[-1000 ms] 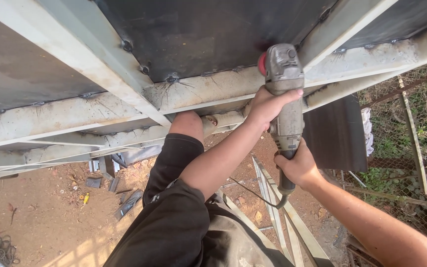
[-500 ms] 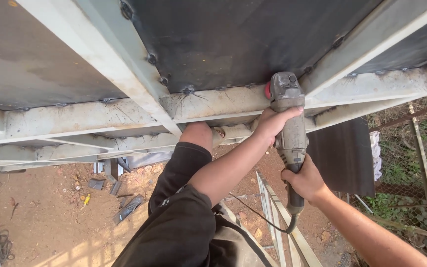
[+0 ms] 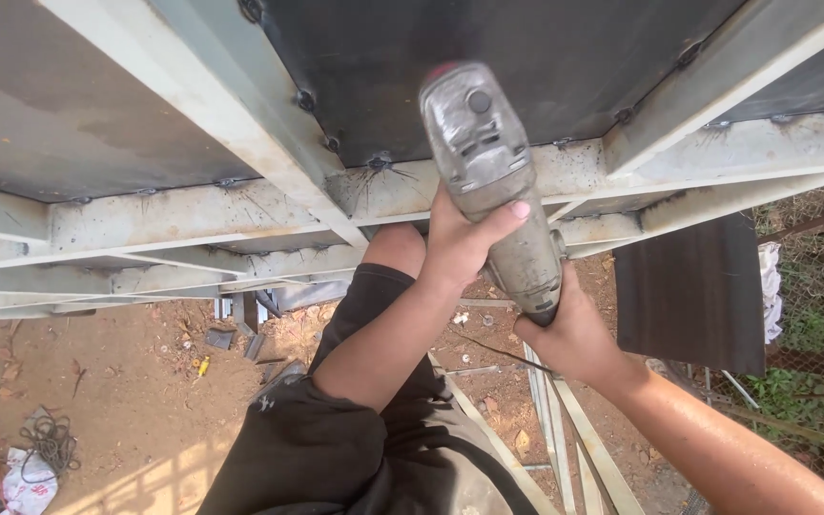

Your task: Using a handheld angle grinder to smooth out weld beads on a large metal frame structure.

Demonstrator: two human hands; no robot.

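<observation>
Bare dirt ground point(image 3: 126, 401) lies far below me. My left hand point(image 3: 460, 238) is clamped around the middle of the grey angle grinder point(image 3: 498, 181), thumb across its body; my right hand point(image 3: 574, 334) grips its rear end. Just beyond the grinder's head runs the pale welded steel beam point(image 3: 193, 210) with 2 dark panels point(image 3: 526, 48) above.

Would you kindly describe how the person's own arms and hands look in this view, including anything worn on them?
Both arms are bare to as far up as the view shows: no sleeves, and no watch or bands in sight. The left hand and the right hand wear no gloves or rings. The right forearm glistens as if wet with sweat. No markings show on either arm.
</observation>
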